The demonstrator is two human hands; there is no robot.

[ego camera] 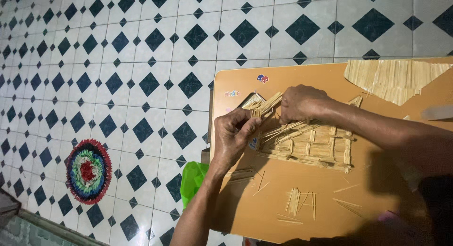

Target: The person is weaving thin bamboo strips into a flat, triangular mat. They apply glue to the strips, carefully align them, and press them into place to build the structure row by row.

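nearest you, loose thin sticks (296,202) lie scattered on the tan counter (264,213), a small bundle of them fanned out and a few single ones apart to the right. just beyond them sits the stick frame (311,144), a flat lattice of pale sticks lying on the counter, and both your hands are at its left end. your left hand (232,137) comes up from the counter's edge with its fingers (249,125) closed narrowly on a short bunch of sticks (266,106) that angles up off the frame's corner. your right hand (302,103) reaches across from the right and rests on the same bunch, its fingers curled down over the sticks so that you cannot tell how tightly they pinch. the two hands nearly touch. farther off, at the counter's far right corner, lies a flat panel of glued sticks (394,78). left of the counter, a green bag (193,180) sits on the tiled floor (141,47), and well apart lies a round multicoloured mat (88,170).
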